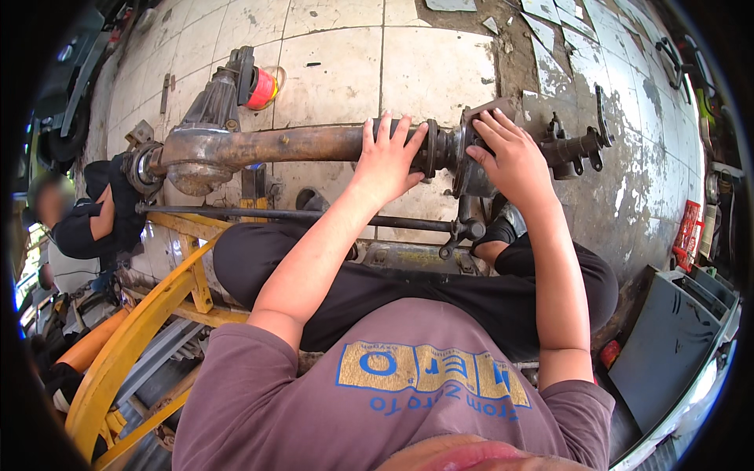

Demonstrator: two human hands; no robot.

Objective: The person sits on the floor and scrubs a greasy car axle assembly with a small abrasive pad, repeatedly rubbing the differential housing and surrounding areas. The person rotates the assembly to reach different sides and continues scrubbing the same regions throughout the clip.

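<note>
A rusty vehicle axle housing [290, 145] lies crosswise in front of me, its bulky differential housing [203, 118] toward the left. My left hand [385, 163] rests on the tube with fingers spread, just left of a dark round flange [431, 149]. On the metal steering knuckle [475, 179] at the right end lies my right hand [512, 161], fingers stretched over its top and thumb apart. My palms hide part of the metal beneath. A thin steel tie rod [345, 218] runs below the tube, ending at a ball joint [473, 229] by my foot.
Another person [110, 208] sits at the far left end of the axle. A yellow metal frame [129, 337] stands at my left. Beyond the axle is a red and yellow round container [263, 88]. A grey metal box [667, 345] stands at right; broken tiles [550, 47] lie far right.
</note>
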